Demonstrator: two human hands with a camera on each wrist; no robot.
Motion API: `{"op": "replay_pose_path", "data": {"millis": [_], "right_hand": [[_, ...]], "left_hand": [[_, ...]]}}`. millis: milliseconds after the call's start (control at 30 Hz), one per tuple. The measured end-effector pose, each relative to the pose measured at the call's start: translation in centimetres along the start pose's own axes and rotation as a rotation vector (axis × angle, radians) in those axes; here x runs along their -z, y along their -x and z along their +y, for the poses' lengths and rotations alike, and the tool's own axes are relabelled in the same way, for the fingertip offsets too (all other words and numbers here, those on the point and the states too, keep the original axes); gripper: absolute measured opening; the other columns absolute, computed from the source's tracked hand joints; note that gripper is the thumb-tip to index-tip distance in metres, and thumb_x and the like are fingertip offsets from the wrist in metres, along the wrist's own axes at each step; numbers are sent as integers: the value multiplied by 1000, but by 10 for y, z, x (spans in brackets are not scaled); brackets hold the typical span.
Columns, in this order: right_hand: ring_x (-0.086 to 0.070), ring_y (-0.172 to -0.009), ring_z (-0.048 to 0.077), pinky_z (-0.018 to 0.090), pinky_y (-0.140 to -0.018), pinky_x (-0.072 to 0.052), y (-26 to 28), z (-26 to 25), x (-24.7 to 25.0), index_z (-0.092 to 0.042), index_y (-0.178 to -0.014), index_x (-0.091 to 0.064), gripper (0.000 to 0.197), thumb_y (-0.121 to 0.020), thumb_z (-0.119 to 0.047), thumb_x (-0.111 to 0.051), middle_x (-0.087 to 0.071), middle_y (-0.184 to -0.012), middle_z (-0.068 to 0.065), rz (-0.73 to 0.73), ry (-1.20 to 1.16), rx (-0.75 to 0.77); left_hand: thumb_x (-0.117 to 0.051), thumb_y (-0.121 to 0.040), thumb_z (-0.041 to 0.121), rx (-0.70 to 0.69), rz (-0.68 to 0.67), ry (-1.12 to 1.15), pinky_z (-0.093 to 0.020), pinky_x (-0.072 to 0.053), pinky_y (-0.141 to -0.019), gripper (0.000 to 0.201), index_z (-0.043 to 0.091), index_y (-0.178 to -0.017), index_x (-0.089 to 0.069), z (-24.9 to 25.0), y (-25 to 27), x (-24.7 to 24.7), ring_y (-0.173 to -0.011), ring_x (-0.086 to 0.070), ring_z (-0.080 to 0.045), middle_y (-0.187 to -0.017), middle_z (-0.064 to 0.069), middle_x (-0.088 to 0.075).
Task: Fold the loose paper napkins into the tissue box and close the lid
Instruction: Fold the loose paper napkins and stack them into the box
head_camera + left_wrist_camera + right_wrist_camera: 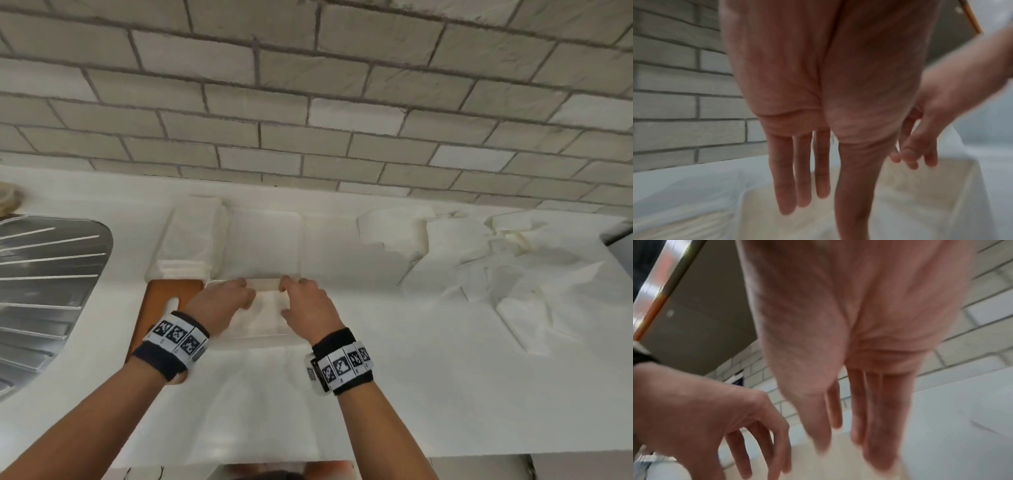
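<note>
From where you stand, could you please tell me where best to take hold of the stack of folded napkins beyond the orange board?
I'd take the stack of folded napkins by its near short end, coming from the front. It lies flat, long side running away, layered edges facing you; the white tray crowds its right side.

bare white counter (394,394) lies open in front of and to the right of both wrists. to the left, passage is bounded by the steel drainboard (48,284) and an orange board (164,294) just beside the left hand (219,301). the far right is cluttered by crumpled napkins (486,260). behind, folded stacks (191,240) and the brick wall (308,102) close the way.
</note>
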State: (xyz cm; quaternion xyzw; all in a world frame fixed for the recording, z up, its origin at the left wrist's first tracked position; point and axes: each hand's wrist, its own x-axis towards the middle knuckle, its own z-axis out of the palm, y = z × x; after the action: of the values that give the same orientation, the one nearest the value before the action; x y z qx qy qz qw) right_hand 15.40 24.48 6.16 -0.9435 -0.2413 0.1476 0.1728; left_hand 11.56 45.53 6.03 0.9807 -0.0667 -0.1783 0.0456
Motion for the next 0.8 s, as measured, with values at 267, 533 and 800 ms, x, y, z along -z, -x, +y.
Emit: {"op": "replay_pose_path", "data": {"millis": [267, 533, 800], "right_hand": [[-68, -99, 32, 42, -82, -60, 42, 190, 25, -18, -115, -64, 22, -95, -22, -70, -64, -112, 9, 552, -204, -330], [-62, -105, 34, 44, -76, -57, 49, 314, 25, -10, -110, -65, 18, -99, -19, -55, -66, -110, 10, 249, 102, -359], [-68, -99, 3, 24, -91, -58, 94, 289, 8, -26, -108, -74, 13, -97, -20, -70, -68, -115, -12, 27, -528, -101]], "left_hand": [[-78, -94, 20, -60, 523, 654, -19, -57, -75, 17, 33, -90, -67, 117, 22, 7, -88, -70, -1, -91, 20, -71], [-68, -100, 47, 49, 317, 832, -24, -56, -75, 21, 32, -86, -65, 253, -54, -54, -79, -70, -2, -81, 15, -72], [-81, -90, 44, 528, 280, 1278, -35, -61, -84, 46, 22, -123, -56, 331, -125, -84, -92, -75, -21, -97, 5, -72]]}}
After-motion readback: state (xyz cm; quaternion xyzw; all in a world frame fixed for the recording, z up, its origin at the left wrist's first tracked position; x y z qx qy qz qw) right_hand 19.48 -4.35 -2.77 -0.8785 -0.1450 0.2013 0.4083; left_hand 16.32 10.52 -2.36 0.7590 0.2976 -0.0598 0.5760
